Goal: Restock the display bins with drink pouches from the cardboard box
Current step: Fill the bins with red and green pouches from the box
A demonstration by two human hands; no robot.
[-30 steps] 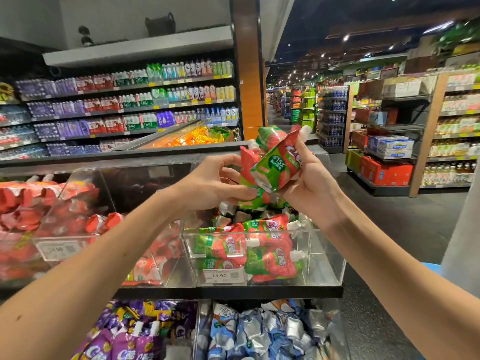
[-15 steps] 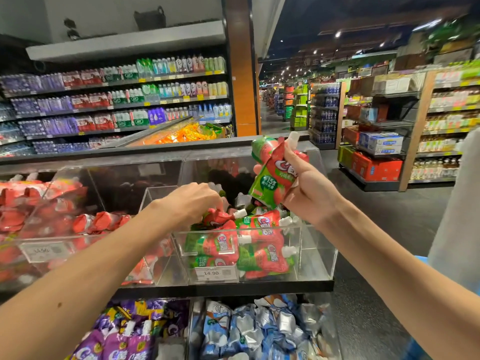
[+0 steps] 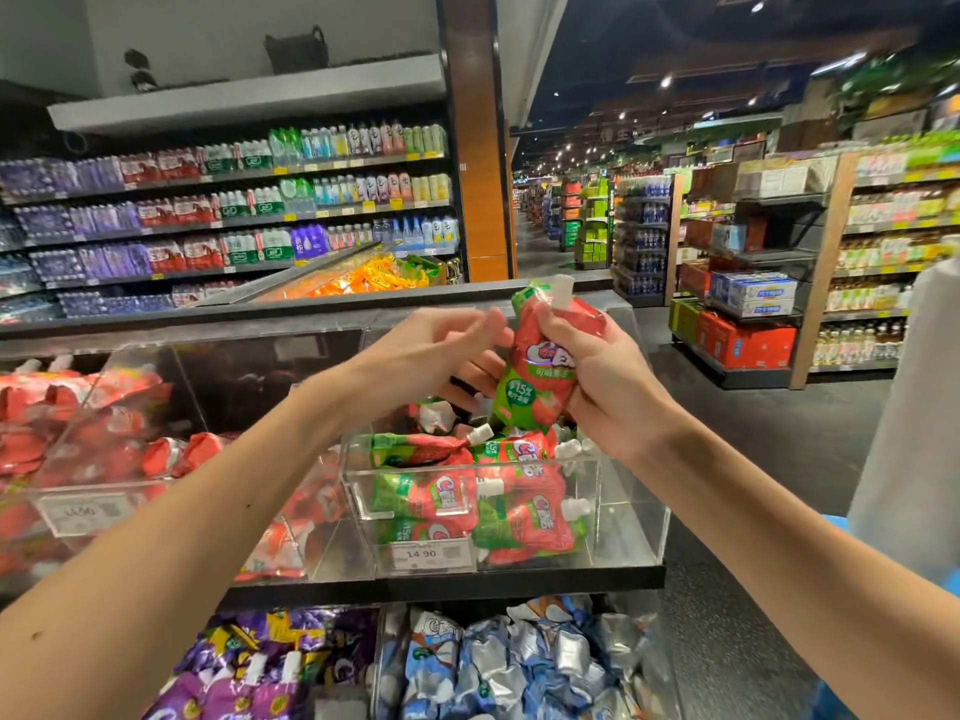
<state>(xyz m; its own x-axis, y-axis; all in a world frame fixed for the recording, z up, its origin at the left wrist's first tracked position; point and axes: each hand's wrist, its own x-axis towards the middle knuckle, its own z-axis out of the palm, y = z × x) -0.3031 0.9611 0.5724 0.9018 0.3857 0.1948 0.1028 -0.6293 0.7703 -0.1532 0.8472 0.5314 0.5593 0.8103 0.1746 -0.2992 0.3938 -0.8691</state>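
Observation:
My right hand (image 3: 608,387) grips a red-and-green drink pouch (image 3: 540,376) with a white cap, held upright above the clear acrylic bin (image 3: 628,511). My left hand (image 3: 431,350) is at the pouch's left edge. Its fingers are loosely curled and reach behind the pouch, while the thumb stays just clear of it. The bin holds several matching pouches (image 3: 519,517) lying in a loose heap, and its front carries a 14.90 price tag (image 3: 431,554). No cardboard box is in view.
A neighbouring clear bin (image 3: 104,444) on the left holds red pouches. Below are bins of purple pouches (image 3: 234,683) and blue-silver pouches (image 3: 519,662). A person in pale clothing (image 3: 909,433) stands at the right edge. Stocked shelves line the aisle behind.
My left hand took a pouch from my right hand, lowered it into the bin, and has come back up to the pouch my right hand still holds.

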